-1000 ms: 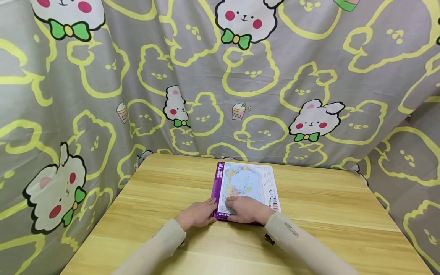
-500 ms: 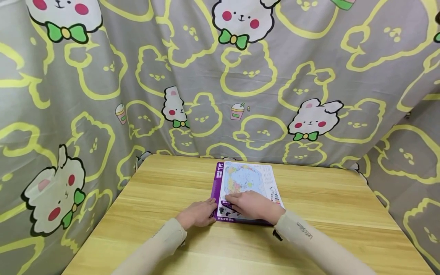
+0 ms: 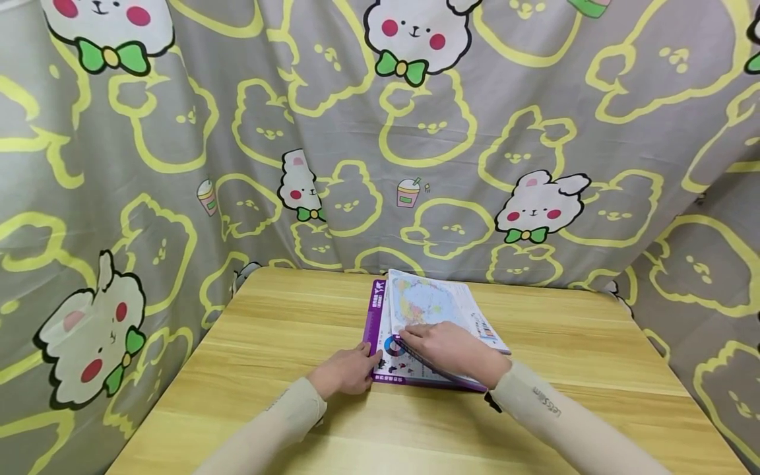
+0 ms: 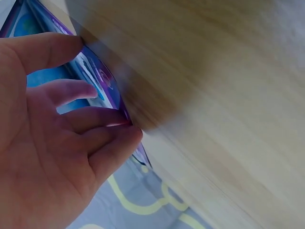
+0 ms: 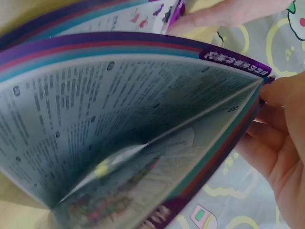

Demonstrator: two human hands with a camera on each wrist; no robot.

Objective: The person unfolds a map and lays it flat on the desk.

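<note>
A thin purple-edged book with a world map on its cover lies on the wooden table. My right hand pinches the near edge of the cover and holds it lifted, baring an inner page with small pictures. The right wrist view looks in under the raised cover, with my fingers at its purple edge. My left hand rests flat at the book's near left corner, fingers straight against the purple spine.
A grey curtain printed with yellow outlines and white bunnies hangs close behind and around the table. Bare tabletop lies on both sides of the book and in front of it.
My right hand has lifted the map cover off the book from its near edge, opening it toward the right. The left hand has stayed at the spine corner.
</note>
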